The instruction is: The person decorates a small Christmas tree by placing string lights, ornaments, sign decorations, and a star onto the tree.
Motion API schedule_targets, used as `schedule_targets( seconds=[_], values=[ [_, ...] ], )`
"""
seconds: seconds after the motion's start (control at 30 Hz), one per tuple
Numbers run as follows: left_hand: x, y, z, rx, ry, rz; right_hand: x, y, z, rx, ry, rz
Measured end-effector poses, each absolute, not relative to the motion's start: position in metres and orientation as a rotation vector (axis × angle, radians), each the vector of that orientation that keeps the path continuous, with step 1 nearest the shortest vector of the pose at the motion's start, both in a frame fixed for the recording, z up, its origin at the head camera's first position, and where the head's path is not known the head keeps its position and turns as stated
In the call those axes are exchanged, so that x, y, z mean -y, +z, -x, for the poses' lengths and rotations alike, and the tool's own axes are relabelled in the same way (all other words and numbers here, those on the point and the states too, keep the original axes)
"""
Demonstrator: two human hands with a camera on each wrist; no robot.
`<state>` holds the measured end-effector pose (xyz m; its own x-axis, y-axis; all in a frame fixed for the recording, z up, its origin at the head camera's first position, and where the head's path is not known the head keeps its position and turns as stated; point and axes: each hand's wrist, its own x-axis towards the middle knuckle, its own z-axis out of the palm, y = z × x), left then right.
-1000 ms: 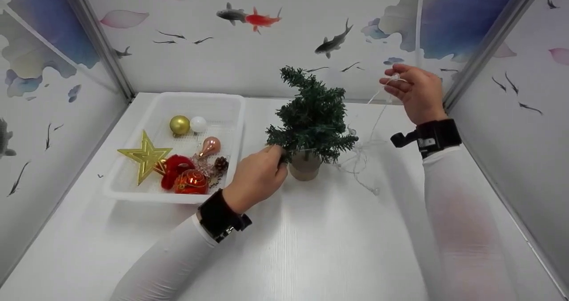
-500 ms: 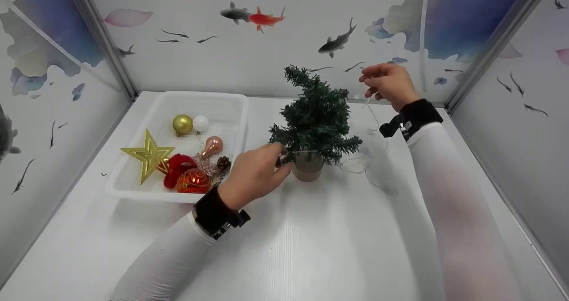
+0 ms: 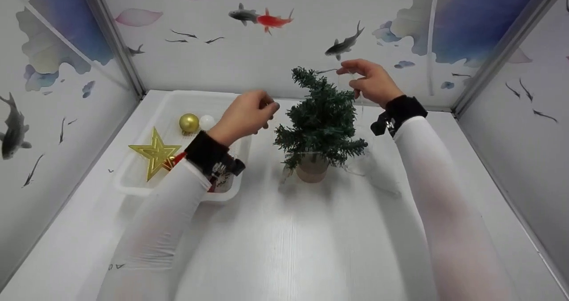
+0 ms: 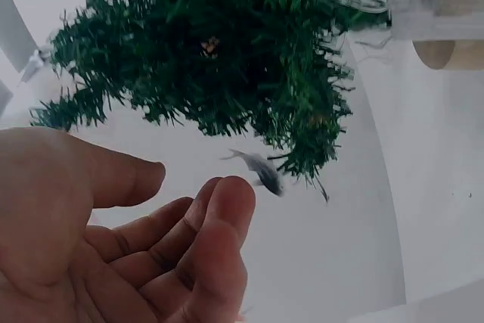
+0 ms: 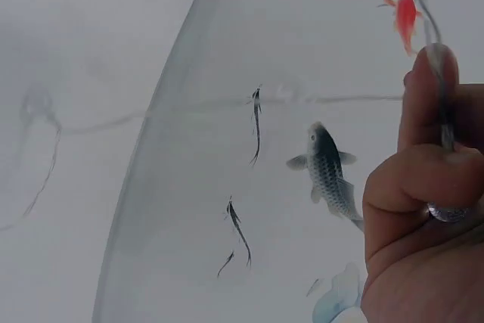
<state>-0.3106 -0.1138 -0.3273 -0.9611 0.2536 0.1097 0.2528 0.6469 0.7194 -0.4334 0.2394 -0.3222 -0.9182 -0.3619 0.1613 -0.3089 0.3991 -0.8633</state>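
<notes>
A small green Christmas tree (image 3: 322, 118) with a pale round base (image 3: 312, 170) stands upright on the table. My left hand (image 3: 244, 116) hovers left of it over the tray, apart from the branches. Its fingers are loosely bent and hold nothing in the left wrist view. Behind the tree's upper right side, my right hand (image 3: 372, 81) pinches a thin clear strand of string lights (image 5: 363, 97) between thumb and fingers. The strand trails down to the table. A clear plastic box (image 4: 435, 9) with a wire sits by the base in the left wrist view.
A white tray (image 3: 122, 186) on the left holds a gold star (image 3: 153, 152), a gold ball (image 3: 189, 123), a white ball (image 3: 207, 122) and red ornaments, partly hidden by my left arm. Printed walls enclose the table at the back and sides.
My left hand has let go at the tree's lower left and risen up and left over the tray. The right hand has moved left with the strand, to behind the tree's top.
</notes>
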Motion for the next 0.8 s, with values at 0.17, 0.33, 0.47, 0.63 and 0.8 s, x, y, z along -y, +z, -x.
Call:
schedule_targets(
  seconds=[0.17, 0.33, 0.47, 0.63, 0.8],
  values=[
    [0.108, -0.323, 0.35, -2.746, 1.499, -0.473, -0.226, -0.314, 0.429, -2.457, -1.655, 0.678],
    [0.103, -0.336, 0.37, -2.635, 1.581, -0.579, -0.219, -0.311, 0.421, -2.449, -1.58, 0.749],
    [0.102, -0.348, 0.376, -2.629, 1.506, -0.622, -0.214, -0.311, 0.421, -2.458, -1.538, 0.819],
    [0.093, -0.356, 0.383, -2.534, 1.606, -0.653, -0.21, -0.311, 0.428, -2.401, -1.563, 0.877],
    [0.081, -0.361, 0.393, -2.333, 1.76, -0.652, -0.207, -0.31, 0.428, -2.339, -1.61, 0.892]
  ],
)
